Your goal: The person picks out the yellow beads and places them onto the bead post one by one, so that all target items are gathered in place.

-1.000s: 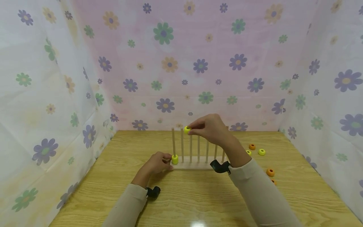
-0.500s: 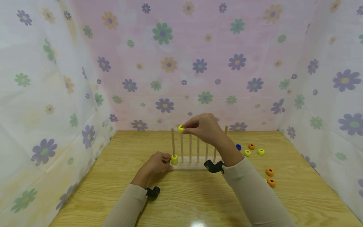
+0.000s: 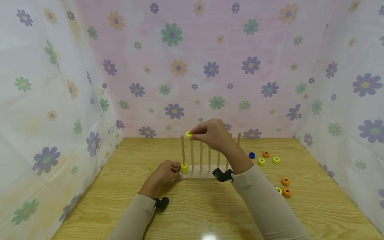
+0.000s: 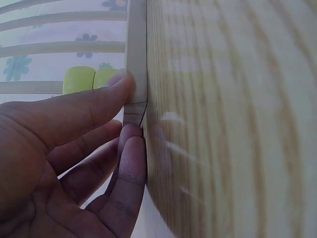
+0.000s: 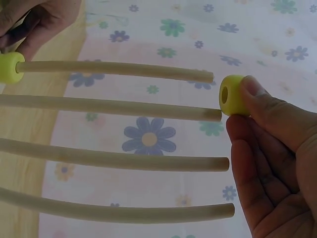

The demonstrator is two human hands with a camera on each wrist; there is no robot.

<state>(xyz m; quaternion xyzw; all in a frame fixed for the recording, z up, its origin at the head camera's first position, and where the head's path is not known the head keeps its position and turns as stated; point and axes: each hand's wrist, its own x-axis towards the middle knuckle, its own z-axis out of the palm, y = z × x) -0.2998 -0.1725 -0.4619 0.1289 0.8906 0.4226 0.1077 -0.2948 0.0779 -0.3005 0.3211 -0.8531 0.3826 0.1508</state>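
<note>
My right hand pinches a yellow bead between thumb and fingers, up at the tops of the pegs. In the right wrist view that bead has its hole facing the pegs, close off the tip of the second peg. The wooden peg stand stands upright on the table. Its leftmost peg carries two yellow beads, stacked at the base. My left hand holds the left end of the stand's base, its thumb against the face and fingertips at the end.
To the right of the stand lie loose beads: a blue one, several orange ones and several yellow ones. My right sleeve partly covers one yellow bead. Flowered cloth encloses the wood-grain table at back and sides.
My right hand has carried the yellow bead left, from over the third peg to between the first and second peg tops. My left hand has stayed on the stand's base.
</note>
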